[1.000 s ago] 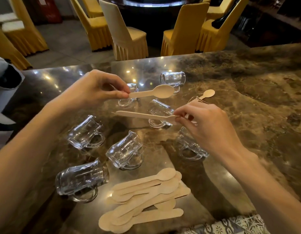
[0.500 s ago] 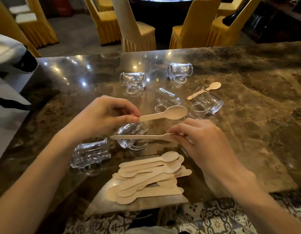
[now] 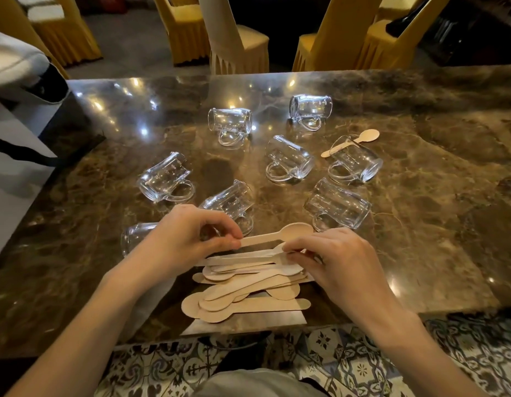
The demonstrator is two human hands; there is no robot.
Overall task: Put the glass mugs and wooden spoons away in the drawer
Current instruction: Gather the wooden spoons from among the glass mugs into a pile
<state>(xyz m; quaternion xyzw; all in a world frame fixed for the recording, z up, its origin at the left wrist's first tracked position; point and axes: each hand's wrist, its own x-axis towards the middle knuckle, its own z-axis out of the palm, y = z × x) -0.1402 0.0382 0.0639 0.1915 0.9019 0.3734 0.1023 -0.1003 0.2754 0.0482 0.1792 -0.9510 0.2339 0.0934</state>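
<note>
Head view looks down on a polished brown marble worktop [image 3: 420, 224] with glossy veining. Eight clear glass mugs lie on their sides across it, each with a loop handle; one [image 3: 134, 236] is partly hidden behind the left hand [image 3: 179, 242]. Near the front edge sits a loose pile of flat, pale wooden spoons [image 3: 248, 299] with rounded bowls; their count cannot be told. A lone wooden spoon [image 3: 366, 136] lies behind the far right mug [image 3: 357, 164]. Left fingers [image 3: 228, 240] pinch the handle end of one raised spoon [image 3: 286, 234]. The right hand [image 3: 334, 262] pinches the bowl end of a second spoon [image 3: 243, 259], just above the pile.
</note>
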